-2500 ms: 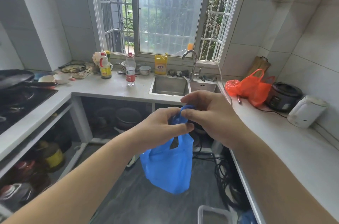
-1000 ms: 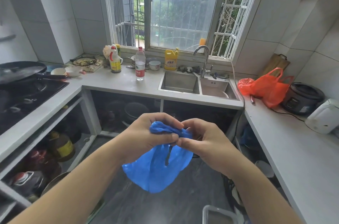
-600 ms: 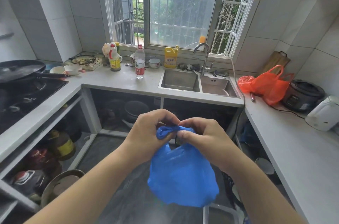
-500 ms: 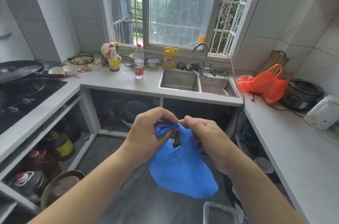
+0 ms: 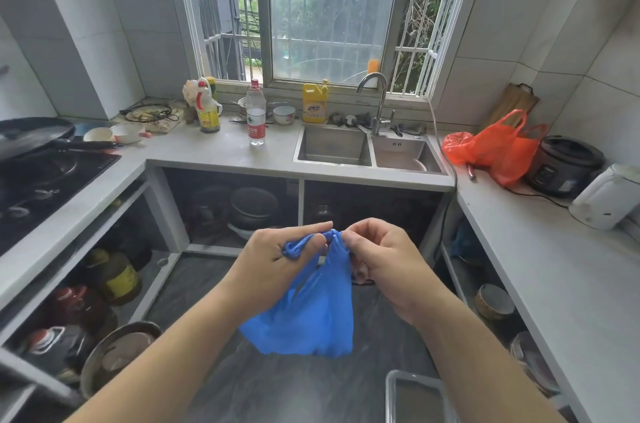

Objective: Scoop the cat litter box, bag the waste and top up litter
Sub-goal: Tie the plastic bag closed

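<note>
A blue plastic bag [image 5: 311,315] hangs in mid-air in front of me, above the dark floor. My left hand [image 5: 270,263] grips one bunched handle of the bag between thumb and fingers. My right hand [image 5: 384,260] pinches the other handle just beside it. The two hands almost touch at the top of the bag. The bag's body sags below them with a small weight inside. The corner of a clear plastic box [image 5: 415,395] shows on the floor at the bottom edge.
A double steel sink [image 5: 332,145] with a tap lies ahead under the window. Orange bags [image 5: 498,149], a rice cooker [image 5: 564,163] and a white kettle [image 5: 606,197] stand on the right counter. A stove with a pan [image 5: 31,135] is on the left. Pots and bottles fill the open shelves below.
The bag swung from left to right under my hands and now hangs straighter. My hands stayed close together on the handles, with my fingers shifting on them.
</note>
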